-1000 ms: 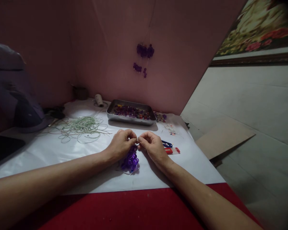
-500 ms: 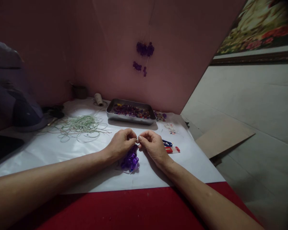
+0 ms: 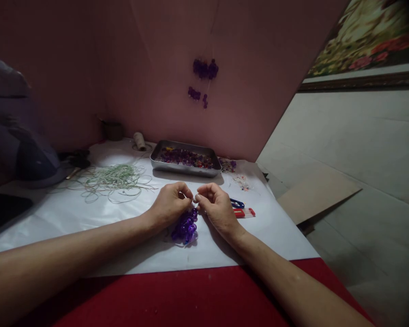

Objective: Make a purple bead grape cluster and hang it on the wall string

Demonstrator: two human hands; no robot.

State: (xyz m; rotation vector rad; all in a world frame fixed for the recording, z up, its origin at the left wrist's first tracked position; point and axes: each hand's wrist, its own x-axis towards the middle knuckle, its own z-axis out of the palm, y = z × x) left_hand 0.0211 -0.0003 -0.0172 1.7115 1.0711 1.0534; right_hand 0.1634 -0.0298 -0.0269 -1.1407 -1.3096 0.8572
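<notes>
A cluster of purple beads [image 3: 185, 226] lies on the white sheet [image 3: 122, 227] between my two hands. My left hand [image 3: 170, 204] is curled, fingertips pinched at the top of the cluster. My right hand [image 3: 216, 206] is also curled, its thumb and forefinger pinched close to the left fingertips. The fingertips of both hands nearly touch above the beads; a thin thread between them is too fine to make out.
A metal tray [image 3: 186, 159] of mixed beads stands behind the hands. Loose pale green cord [image 3: 114, 179] lies to the left, with a spool [image 3: 139, 141] behind it. A blue and red tool [image 3: 241, 208] lies right of my right hand. Purple bead clusters [image 3: 202, 75] hang on the wall.
Both hands stay pinched over the bead cluster; the fingertips have shifted slightly and lifted a little. Nothing else moved.
</notes>
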